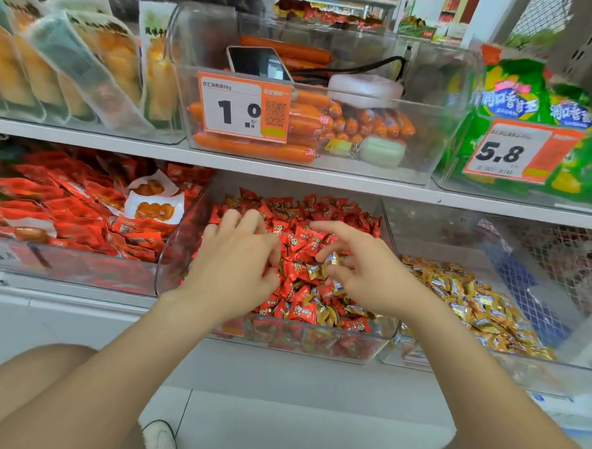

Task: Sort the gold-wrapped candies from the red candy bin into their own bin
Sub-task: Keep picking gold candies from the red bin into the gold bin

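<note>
A clear bin (316,342) on the lower shelf is full of red candies (300,238), with several gold-wrapped candies (321,309) mixed in near its front. To its right stands a clear bin (417,363) holding only gold candies (482,302). My left hand (234,265) lies over the left side of the red pile, its fingers curled down among the candies. My right hand (364,269) hovers over the middle of the pile and pinches a gold-wrapped candy (330,260) between thumb and fingers.
Left of the candy bin is a bin of red snack packets (72,212). The upper shelf (290,171) carries a bin of sausages with a 1.0 price tag (244,106), a phone and green bags. My knee (25,381) and shoe (160,438) are below.
</note>
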`<action>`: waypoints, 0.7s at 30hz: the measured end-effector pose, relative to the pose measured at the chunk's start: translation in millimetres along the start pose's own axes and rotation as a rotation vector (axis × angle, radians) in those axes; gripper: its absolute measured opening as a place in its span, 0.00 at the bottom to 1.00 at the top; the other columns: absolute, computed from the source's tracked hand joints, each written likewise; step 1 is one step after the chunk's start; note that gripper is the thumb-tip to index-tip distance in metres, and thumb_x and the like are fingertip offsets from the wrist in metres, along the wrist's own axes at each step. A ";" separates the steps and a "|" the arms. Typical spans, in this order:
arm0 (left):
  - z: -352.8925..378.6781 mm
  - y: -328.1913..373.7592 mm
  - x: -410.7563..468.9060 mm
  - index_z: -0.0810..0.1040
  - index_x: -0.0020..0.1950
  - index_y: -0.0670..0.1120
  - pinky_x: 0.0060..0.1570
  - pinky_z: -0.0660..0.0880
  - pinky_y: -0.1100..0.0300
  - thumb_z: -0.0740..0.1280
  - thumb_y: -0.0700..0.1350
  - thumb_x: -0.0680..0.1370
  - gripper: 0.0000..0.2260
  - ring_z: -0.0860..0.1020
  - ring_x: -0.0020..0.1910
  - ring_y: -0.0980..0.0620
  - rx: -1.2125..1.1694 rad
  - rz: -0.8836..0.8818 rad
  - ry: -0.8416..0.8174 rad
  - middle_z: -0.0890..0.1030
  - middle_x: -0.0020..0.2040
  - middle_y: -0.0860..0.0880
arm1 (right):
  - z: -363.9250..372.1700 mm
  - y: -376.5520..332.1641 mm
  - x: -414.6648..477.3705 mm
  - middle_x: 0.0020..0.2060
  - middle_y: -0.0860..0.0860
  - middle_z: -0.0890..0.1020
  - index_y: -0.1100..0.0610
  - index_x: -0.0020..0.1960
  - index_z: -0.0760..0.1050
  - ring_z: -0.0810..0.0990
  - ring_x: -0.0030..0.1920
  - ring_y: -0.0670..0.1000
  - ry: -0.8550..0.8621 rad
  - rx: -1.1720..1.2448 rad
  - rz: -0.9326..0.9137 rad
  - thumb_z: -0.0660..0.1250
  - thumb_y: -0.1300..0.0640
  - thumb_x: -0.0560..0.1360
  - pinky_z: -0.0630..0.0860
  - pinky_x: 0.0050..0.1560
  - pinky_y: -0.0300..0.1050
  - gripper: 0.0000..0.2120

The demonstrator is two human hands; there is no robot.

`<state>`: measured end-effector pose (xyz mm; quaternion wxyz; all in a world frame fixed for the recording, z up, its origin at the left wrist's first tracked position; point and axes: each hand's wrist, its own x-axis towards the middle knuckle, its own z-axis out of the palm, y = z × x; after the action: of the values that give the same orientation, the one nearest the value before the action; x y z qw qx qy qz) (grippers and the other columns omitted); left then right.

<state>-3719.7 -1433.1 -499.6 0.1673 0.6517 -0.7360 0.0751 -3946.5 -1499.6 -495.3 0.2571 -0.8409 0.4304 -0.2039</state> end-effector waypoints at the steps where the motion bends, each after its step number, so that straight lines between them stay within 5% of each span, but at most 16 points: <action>1: 2.7 4.2 2.5 0.79 0.48 0.58 0.55 0.71 0.49 0.72 0.53 0.76 0.03 0.68 0.55 0.52 -0.053 0.061 -0.001 0.71 0.52 0.58 | -0.6 2.6 -1.0 0.54 0.40 0.82 0.35 0.76 0.68 0.85 0.41 0.51 0.007 -0.003 0.003 0.67 0.66 0.81 0.85 0.44 0.55 0.33; 6: 16.0 22.5 12.6 0.84 0.55 0.56 0.54 0.78 0.51 0.76 0.56 0.76 0.10 0.78 0.51 0.57 -0.321 0.211 -0.242 0.82 0.50 0.59 | -3.2 7.6 -6.7 0.60 0.36 0.84 0.41 0.72 0.76 0.82 0.36 0.39 0.068 0.025 0.019 0.70 0.62 0.81 0.77 0.51 0.47 0.24; 10: 26.7 31.5 17.0 0.74 0.71 0.59 0.52 0.77 0.49 0.71 0.60 0.80 0.20 0.78 0.52 0.50 -0.210 0.224 -0.222 0.74 0.58 0.56 | -7.8 6.6 -10.7 0.58 0.37 0.83 0.38 0.68 0.77 0.73 0.39 0.40 0.177 -0.075 0.041 0.66 0.64 0.81 0.79 0.54 0.47 0.24; 13: 30.8 35.2 23.3 0.73 0.73 0.61 0.53 0.71 0.52 0.68 0.60 0.81 0.21 0.72 0.48 0.51 -0.102 0.263 -0.246 0.70 0.56 0.54 | -14.1 -1.1 -15.5 0.59 0.45 0.81 0.43 0.62 0.81 0.69 0.33 0.36 0.191 -0.053 0.086 0.58 0.69 0.80 0.72 0.38 0.31 0.25; 16: 33.4 41.0 26.2 0.75 0.71 0.60 0.52 0.69 0.51 0.69 0.61 0.80 0.20 0.68 0.47 0.53 -0.042 0.326 -0.244 0.69 0.54 0.53 | -19.2 -10.0 -20.7 0.43 0.51 0.82 0.49 0.50 0.84 0.72 0.25 0.49 0.183 0.058 0.139 0.54 0.67 0.81 0.70 0.27 0.37 0.23; 19: 33.7 46.7 27.5 0.81 0.61 0.57 0.51 0.67 0.52 0.70 0.55 0.81 0.10 0.74 0.53 0.51 -0.042 0.354 -0.216 0.71 0.54 0.53 | -20.1 -11.2 -22.5 0.25 0.47 0.78 0.49 0.43 0.83 0.72 0.24 0.48 0.193 0.020 0.089 0.58 0.62 0.80 0.66 0.27 0.35 0.18; 21: 33.9 46.9 27.3 0.81 0.58 0.54 0.50 0.65 0.52 0.67 0.50 0.83 0.06 0.75 0.54 0.50 -0.039 0.354 -0.215 0.72 0.54 0.53 | -20.0 -8.5 -24.2 0.22 0.46 0.75 0.48 0.44 0.81 0.70 0.23 0.45 0.127 -0.048 0.058 0.61 0.61 0.79 0.65 0.28 0.33 0.14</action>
<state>-3773.4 -1463.3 -516.8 0.0847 0.5128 -0.8541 0.0190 -3965.8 -1480.4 -477.4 0.2147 -0.8194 0.4747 -0.2390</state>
